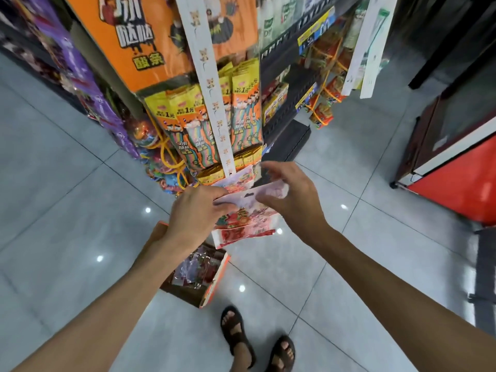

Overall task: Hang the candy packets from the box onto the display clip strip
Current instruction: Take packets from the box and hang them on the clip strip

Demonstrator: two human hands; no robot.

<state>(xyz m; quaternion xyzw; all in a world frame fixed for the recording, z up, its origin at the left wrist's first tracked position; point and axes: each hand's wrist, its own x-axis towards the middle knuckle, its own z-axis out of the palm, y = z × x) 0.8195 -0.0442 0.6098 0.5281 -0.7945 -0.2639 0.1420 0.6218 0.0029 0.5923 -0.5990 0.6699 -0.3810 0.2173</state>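
A white display clip strip (212,87) with small animal prints hangs down the orange shelf end. A candy packet (239,181) hangs at the strip's bottom end. Just below it, my left hand (196,213) grips the top left of a bunch of red and pink candy packets (244,224). My right hand (290,194) pinches the top edge of a packet from the right, fingers curled over it. An orange-edged cardboard box (212,288) with more clear-wrapped candy packets (196,269) stands on the floor under my left forearm.
Yellow and orange snack packets (193,124) hang on both sides of the strip. Dark shelves (290,76) with goods run to the right, a red cabinet (453,183) at far right. The floor is grey tile (67,210). My sandalled feet (257,342) are below.
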